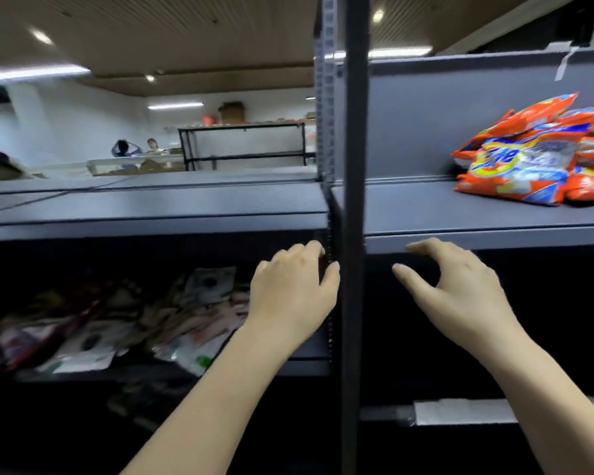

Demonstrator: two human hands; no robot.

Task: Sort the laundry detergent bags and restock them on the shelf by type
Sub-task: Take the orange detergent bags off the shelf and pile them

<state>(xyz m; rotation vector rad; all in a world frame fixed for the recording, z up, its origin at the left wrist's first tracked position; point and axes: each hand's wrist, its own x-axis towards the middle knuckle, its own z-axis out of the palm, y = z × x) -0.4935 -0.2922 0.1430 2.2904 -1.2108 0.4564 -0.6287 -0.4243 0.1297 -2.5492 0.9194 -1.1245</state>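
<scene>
Both hands were empty and spread: the left hand [290, 289] hovered at seven o'clock of the shelf upright [354, 200], the right hand [460, 286] at five o'clock, fingers loosely parted. The next reach probably suited the jumbled mixed bags [124, 323] on the dim lower shelf at nine o'clock: take one type at a time, gripping flat. The orange detergent bags [535, 159], glossy and slumped, lay heaped at two o'clock on the upper shelf [426, 207].

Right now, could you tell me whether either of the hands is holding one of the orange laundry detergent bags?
No: the left hand and right hand are both empty, while the orange laundry detergent bags lie piled on the grey metal shelf above.
</scene>
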